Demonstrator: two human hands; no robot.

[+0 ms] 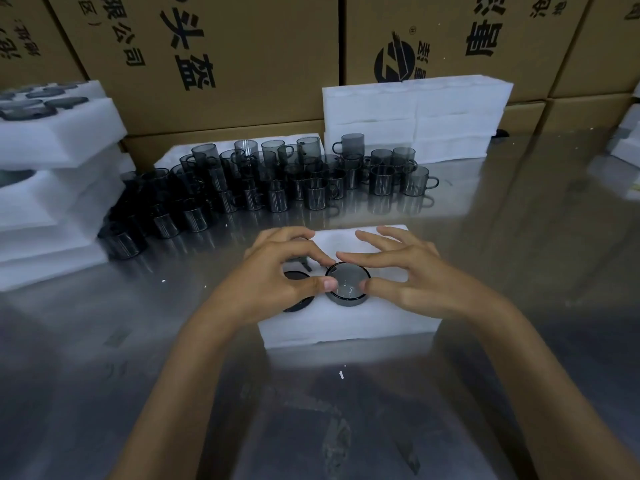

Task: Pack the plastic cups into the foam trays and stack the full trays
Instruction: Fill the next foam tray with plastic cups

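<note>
A white foam tray (349,323) lies on the steel table in front of me. A smoky grey plastic cup (347,284) sits partly sunk in one of its holes, rim up. My left hand (277,271) pinches the cup's left rim between thumb and fingers. My right hand (398,271) pinches its right rim, the other fingers spread over the tray. Another dark cup (294,276) sits in the tray under my left hand, mostly hidden. Several loose grey cups (277,181) stand crowded behind the tray.
Full foam trays (52,188) are stacked at the left with cups in the top one. Empty foam trays (415,116) stand stacked at the back right. Cardboard boxes (221,57) wall off the rear. More foam (627,140) lies at the far right edge.
</note>
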